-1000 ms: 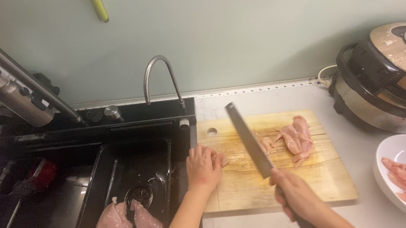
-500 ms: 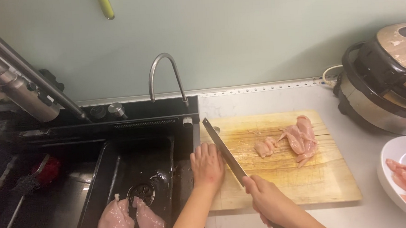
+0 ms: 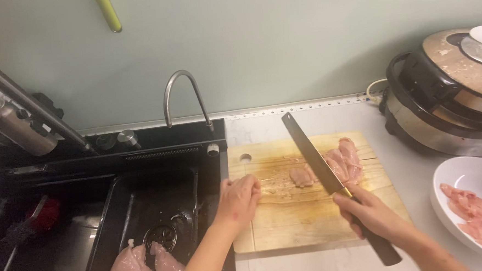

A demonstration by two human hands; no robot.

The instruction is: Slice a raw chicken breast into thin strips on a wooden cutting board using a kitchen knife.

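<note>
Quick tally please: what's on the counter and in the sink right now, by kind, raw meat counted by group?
Cutting board: 1
Knife: 1
White bowl: 1
Cooker: 1
Raw chicken groups: 3, on the board, in the bowl, in the sink
Total: 7

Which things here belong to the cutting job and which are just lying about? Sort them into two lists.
In use: knife in the right hand; left hand on the cutting board; chicken pieces; white bowl; whole chicken breasts.

Lying about: rice cooker; faucet; sink.
</note>
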